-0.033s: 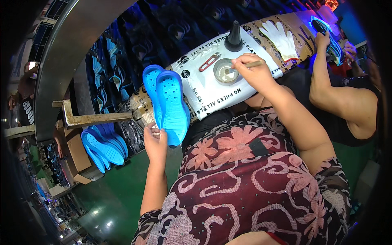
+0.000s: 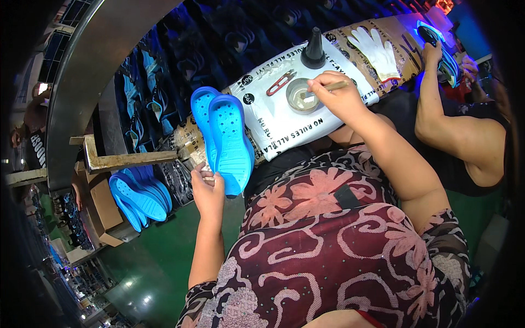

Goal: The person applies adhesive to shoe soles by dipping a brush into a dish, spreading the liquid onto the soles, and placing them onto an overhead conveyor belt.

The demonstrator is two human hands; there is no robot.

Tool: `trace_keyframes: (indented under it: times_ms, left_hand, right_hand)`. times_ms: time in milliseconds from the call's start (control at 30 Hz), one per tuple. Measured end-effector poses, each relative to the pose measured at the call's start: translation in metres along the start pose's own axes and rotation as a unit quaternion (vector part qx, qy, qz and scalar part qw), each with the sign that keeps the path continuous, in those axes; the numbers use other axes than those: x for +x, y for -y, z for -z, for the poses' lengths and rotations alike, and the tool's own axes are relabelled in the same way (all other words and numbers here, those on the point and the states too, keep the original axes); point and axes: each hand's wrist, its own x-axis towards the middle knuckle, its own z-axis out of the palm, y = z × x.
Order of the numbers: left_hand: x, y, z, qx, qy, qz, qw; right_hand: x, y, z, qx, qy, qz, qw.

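Observation:
My left hand grips the heel end of two bright blue shoe soles, held together and standing upright over my lap. Near the work board, my right hand pinches a thin brush whose tip rests in a small round metal bowl. The bowl sits on a board covered with a white printed sheet. Red snips lie just left of the bowl.
A black cone-tipped bottle and white gloves lie farther back on the board. Another person's arm reaches in at the right. More blue soles are stacked in a cardboard box at lower left. A grey curved frame runs along the left.

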Motion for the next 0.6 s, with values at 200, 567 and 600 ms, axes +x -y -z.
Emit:
trace_keyframes:
  times_ms: [200,567,600]
  left_hand:
    - [0.001,-0.009,0.004,0.076,-0.044,-0.116,0.989]
    - [0.004,-0.043,0.036,-0.539,0.164,0.174,0.808]
    - [0.001,-0.05,0.035,-0.544,0.174,0.17,0.803]
  right_hand:
    - [0.004,-0.008,-0.013,-0.04,-0.009,0.068,0.997]
    - [-0.004,0.004,0.01,0.176,-0.089,-0.06,0.979]
    - [-0.005,0.003,0.008,0.167,-0.072,-0.056,0.982]
